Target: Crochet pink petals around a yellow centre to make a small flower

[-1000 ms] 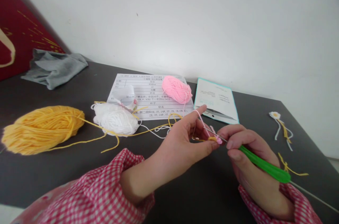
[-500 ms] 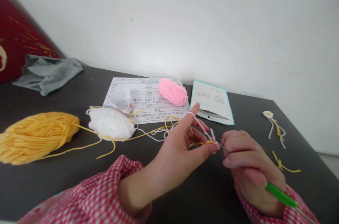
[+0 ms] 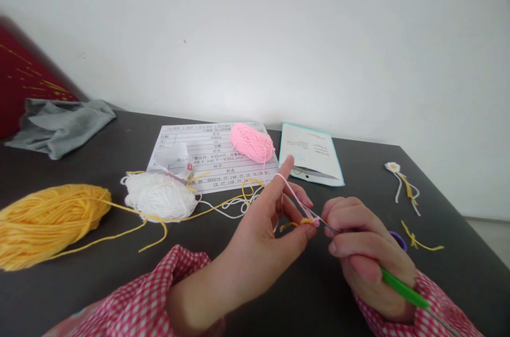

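Between the thumb and fingers of my left hand [image 3: 263, 230] is pinched a small crochet piece [image 3: 311, 221], yellow with pink stitches. Pink yarn [image 3: 292, 191] runs over my raised left index finger down to it. My right hand [image 3: 366, 254] is closed around a crochet hook with a green handle [image 3: 404, 288]. The hook's metal shaft [image 3: 329, 227] reaches left to the crochet piece, and its tip is among the pink strands. Beyond my left hand, the pink yarn ball [image 3: 252, 143] rests on a printed sheet [image 3: 217, 185].
Left of my hands lie a yellow yarn skein [image 3: 51, 225] and a white yarn ball [image 3: 159, 196]. A plastic packet [image 3: 313, 148] stands toward the wall. At right are a small white flower [image 3: 392, 167], yellow yarn scraps [image 3: 418, 241] and a purple ring [image 3: 398, 241]. A grey cloth [image 3: 64, 121] lies far left.
The view has shifted slightly, so things on the table appear a little further left. The hook's tip has moved within the pink strands. A purple ring now shows behind my right hand.
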Available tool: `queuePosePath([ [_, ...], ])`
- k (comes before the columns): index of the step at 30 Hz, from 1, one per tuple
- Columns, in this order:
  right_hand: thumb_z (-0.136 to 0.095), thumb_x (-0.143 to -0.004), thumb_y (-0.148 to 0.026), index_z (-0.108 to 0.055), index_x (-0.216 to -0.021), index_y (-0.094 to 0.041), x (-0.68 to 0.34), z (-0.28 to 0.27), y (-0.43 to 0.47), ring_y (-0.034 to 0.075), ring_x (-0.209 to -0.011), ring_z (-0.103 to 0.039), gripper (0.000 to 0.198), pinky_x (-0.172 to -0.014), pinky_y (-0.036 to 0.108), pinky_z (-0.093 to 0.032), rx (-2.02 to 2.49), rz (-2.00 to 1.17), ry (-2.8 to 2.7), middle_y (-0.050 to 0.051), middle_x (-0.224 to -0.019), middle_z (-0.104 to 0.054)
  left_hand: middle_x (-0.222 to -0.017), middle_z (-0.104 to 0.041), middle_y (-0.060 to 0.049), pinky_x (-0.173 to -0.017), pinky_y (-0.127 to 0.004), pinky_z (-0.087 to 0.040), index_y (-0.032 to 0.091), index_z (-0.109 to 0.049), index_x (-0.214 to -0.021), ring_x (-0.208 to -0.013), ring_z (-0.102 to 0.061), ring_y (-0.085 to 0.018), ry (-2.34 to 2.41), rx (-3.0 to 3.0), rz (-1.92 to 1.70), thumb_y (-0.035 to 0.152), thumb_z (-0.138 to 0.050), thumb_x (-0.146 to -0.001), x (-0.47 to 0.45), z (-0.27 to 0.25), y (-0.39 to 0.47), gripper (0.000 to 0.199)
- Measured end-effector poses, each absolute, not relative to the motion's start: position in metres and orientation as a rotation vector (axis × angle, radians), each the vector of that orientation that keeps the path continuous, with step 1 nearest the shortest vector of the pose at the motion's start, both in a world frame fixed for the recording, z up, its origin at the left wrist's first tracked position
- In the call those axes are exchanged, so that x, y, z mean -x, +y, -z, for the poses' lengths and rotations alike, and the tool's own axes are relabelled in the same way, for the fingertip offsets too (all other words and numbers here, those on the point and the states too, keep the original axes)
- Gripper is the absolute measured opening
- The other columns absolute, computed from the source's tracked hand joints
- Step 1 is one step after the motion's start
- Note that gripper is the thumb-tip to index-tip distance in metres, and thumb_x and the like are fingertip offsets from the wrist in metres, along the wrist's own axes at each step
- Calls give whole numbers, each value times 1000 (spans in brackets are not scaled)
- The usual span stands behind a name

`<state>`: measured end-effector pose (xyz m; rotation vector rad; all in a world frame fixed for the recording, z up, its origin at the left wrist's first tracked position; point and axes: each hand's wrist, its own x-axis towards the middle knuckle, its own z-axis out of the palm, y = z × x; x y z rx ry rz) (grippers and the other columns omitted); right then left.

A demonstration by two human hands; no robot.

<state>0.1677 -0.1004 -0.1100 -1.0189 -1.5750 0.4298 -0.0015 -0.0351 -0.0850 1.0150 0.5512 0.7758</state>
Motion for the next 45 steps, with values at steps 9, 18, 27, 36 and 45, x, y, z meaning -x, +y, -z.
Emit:
queuePosePath([
  [9, -64, -96, -40, -71, -91, -21, -165, 80, -90, 19, -59, -69, 20, -62, 31, -63, 788, -19, -1995, 5, -65, -75, -90, -63, 5, -85, -22, -50, 50, -46, -146, -83, -60, -9, 492, -1382, -1000, 5, -67, -88, 10, 91, -42, 77],
  [18, -60, -99, -40, -57, -94, -19, -157, 83, -103, 14, -63, -66, 22, -66, 28, -59, 801, -83, -1891, 2, -69, -69, -85, -77, -3, -73, -20, -62, 18, -69, -122, -82, -73, -13, 181, -2180, -1333, 5, -68, -89, 19, 88, -36, 36],
  [27, -57, -98, -39, -68, -107, -25, -235, 127, -182, 25, -98, -74, 19, -88, 40, -62, 1940, 183, -1698, 8, -108, -74, -77, -75, -3, -71, -23, -64, 11, -69, -115, -78, -75, -15, 180, -2206, -1253, 1, -67, -87, 14, 92, -41, 30],
  [36, -54, -92, -60, -77, -105, -21, -272, 141, -189, 27, -74, -77, 47, -69, 43, -65, 2086, -160, -1546, 12, -97, -79, -80, -73, -2, -75, -26, -64, 11, -64, -125, -86, -72, -16, 83, -2226, -1227, -3, -69, -84, 27, 86, -42, 45],
  [45, -82, -70, -59, -78, -97, -23, -248, 110, -192, 18, -57, -68, 45, -55, 29, -58, 1729, -1236, -947, 5, -75, -72, -80, -78, -1, -76, -25, -64, 21, -40, -152, -78, -75, -15, 93, -2002, -1205, 5, -71, -87, 13, 96, -45, 75],
])
